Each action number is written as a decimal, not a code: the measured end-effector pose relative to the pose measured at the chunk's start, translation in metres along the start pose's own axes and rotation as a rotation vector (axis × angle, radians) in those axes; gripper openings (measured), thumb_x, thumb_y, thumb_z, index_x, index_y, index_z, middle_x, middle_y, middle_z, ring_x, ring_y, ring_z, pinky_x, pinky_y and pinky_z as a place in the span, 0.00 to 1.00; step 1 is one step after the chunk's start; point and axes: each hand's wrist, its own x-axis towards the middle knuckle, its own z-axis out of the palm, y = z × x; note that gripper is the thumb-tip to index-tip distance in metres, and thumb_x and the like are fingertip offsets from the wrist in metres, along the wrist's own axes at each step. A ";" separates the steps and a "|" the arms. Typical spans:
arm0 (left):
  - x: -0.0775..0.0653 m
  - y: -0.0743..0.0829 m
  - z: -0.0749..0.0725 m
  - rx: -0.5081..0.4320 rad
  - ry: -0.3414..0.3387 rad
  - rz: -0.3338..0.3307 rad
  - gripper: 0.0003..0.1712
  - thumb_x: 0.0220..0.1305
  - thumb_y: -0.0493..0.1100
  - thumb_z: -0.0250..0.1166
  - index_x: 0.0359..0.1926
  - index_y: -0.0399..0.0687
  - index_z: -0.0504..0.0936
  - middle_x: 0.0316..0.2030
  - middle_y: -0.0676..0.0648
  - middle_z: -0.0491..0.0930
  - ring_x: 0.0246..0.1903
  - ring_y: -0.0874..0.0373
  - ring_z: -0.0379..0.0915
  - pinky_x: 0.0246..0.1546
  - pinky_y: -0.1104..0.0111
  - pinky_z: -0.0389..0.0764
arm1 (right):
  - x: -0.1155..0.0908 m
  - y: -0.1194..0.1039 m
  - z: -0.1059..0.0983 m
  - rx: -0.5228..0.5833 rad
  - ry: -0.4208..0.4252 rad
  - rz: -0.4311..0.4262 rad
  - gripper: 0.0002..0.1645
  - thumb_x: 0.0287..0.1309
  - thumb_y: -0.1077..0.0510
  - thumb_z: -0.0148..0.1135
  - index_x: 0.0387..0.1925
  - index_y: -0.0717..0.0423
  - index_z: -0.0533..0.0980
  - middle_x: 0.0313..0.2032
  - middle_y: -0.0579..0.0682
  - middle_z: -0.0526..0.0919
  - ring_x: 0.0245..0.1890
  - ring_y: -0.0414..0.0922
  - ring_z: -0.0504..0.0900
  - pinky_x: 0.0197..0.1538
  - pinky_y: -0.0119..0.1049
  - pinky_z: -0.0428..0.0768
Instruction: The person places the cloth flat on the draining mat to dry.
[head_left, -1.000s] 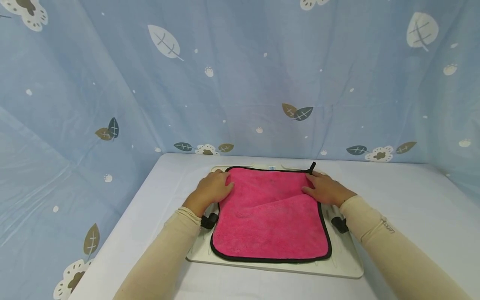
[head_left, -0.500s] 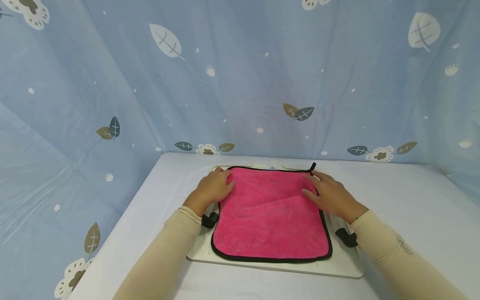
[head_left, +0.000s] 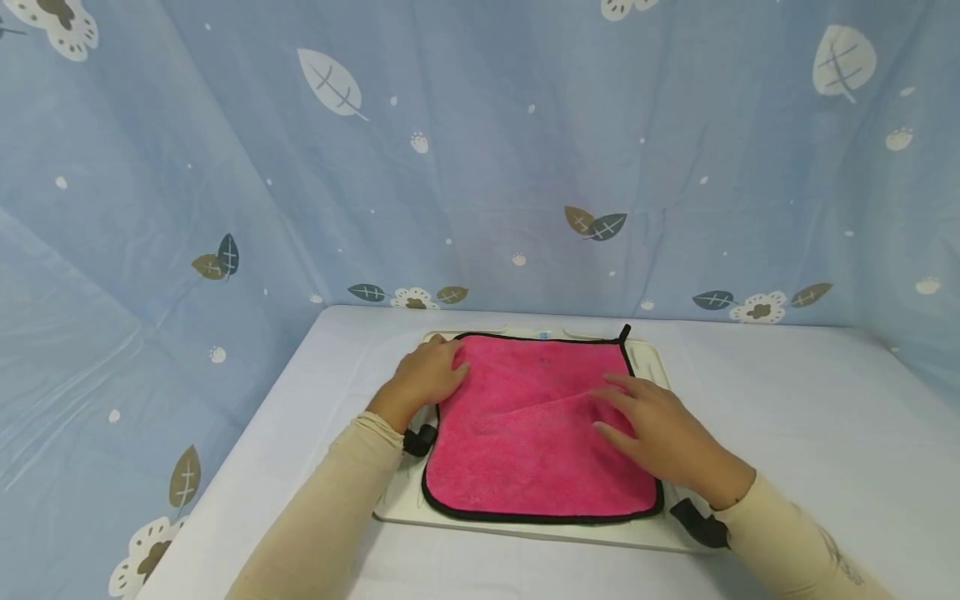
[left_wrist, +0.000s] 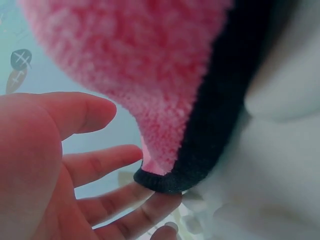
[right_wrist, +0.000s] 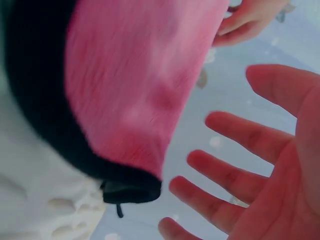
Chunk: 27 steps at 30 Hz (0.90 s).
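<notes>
A pink plush towel with black edging lies spread flat, a shallow crease running across its middle. Under it is an off-white board, mostly covered. My left hand rests at the towel's far left corner, its fingers extended against the black edge, as the left wrist view shows. Over the towel's right side hovers my right hand, fingers spread and holding nothing. In the right wrist view, a gap shows between the right fingers and the towel's edge.
A white-covered table extends around the board. Behind and to the left hangs a blue curtain printed with leaves and flowers. A black loop sticks up from the towel's far right corner.
My right hand has left the towel's far right corner and drawn back toward me, its fingers spreading. The left hand and towel have hardly moved.
</notes>
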 end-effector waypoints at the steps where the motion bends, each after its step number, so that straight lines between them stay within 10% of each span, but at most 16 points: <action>1: 0.000 0.000 0.000 0.000 -0.001 -0.001 0.30 0.73 0.53 0.56 0.69 0.44 0.71 0.62 0.36 0.73 0.60 0.41 0.74 0.59 0.46 0.76 | -0.002 -0.003 0.000 -0.006 -0.005 -0.011 0.26 0.58 0.52 0.71 0.57 0.55 0.80 0.60 0.62 0.77 0.61 0.62 0.76 0.60 0.64 0.73; 27: 0.000 -0.001 0.000 0.004 -0.013 0.002 0.30 0.72 0.53 0.57 0.69 0.43 0.72 0.64 0.38 0.73 0.64 0.41 0.71 0.61 0.46 0.74 | -0.020 -0.029 0.005 0.055 -0.260 -0.124 0.28 0.42 0.49 0.81 0.49 0.45 0.84 0.48 0.44 0.83 0.51 0.47 0.81 0.55 0.50 0.81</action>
